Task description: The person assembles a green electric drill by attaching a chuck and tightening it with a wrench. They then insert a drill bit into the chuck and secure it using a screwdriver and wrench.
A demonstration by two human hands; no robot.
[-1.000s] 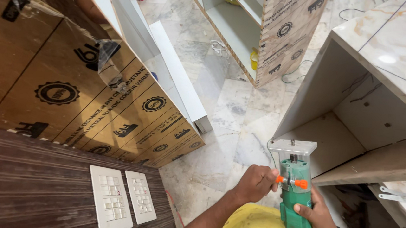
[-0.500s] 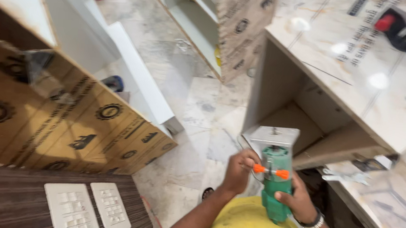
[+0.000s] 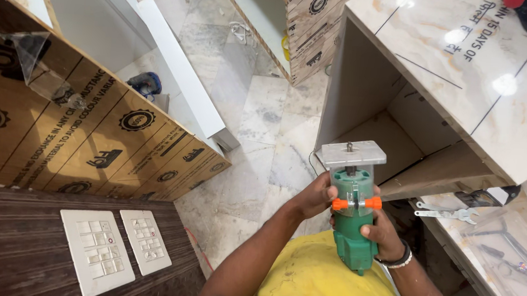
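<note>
While both hands meet at chest height, the scene reads thus:
Tool: green handheld trim router with clear square base and orange knobs (image 3: 353,205), upright above the marble floor (image 3: 259,122).
Left hand (image 3: 315,198): closed on its upper body, fingertips hidden behind.
Right hand (image 3: 383,231): gripping the green motor housing.
Black tool on the marble-patterned counter (image 3: 470,64): cut off.

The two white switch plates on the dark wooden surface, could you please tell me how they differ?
The left switch plate is larger and squarer; the right switch plate is smaller and narrower. The left switch plate reaches nearer the picture's lower edge; the right switch plate lies higher. Both are white, lie flat on the dark wooden surface, tilted alike, apart from both hands.
</note>
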